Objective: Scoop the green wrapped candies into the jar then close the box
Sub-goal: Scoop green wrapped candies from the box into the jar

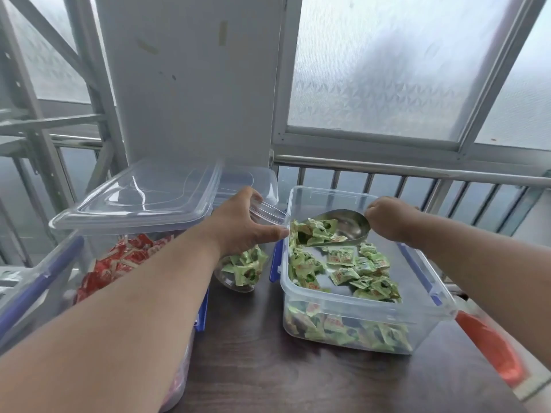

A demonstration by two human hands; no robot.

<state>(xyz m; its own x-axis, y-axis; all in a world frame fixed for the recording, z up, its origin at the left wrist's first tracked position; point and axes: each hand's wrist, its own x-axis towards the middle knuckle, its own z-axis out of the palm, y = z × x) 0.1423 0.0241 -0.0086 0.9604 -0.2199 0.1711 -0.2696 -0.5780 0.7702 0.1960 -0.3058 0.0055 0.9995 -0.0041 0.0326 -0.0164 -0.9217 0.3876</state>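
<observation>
A clear plastic box (369, 311) with blue side latches stands open on the dark table, holding several green wrapped candies (357, 269). My right hand (390, 219) grips the handle of a metal scoop (343, 226) loaded with green candies, its mouth pointing left at the box's left wall. My left hand (241, 225) holds a clear jar (244, 269) tilted toward the box, just left of it. The jar has green candies in its bottom. A clear lid (143, 198) rests on the box to the left.
A clear box of red wrapped candies (119, 263) stands at the left under the lid, with another container's edge (38, 281) at the far left. An orange object (492, 347) lies at the table's right edge. A railing (417, 171) and frosted windows stand behind.
</observation>
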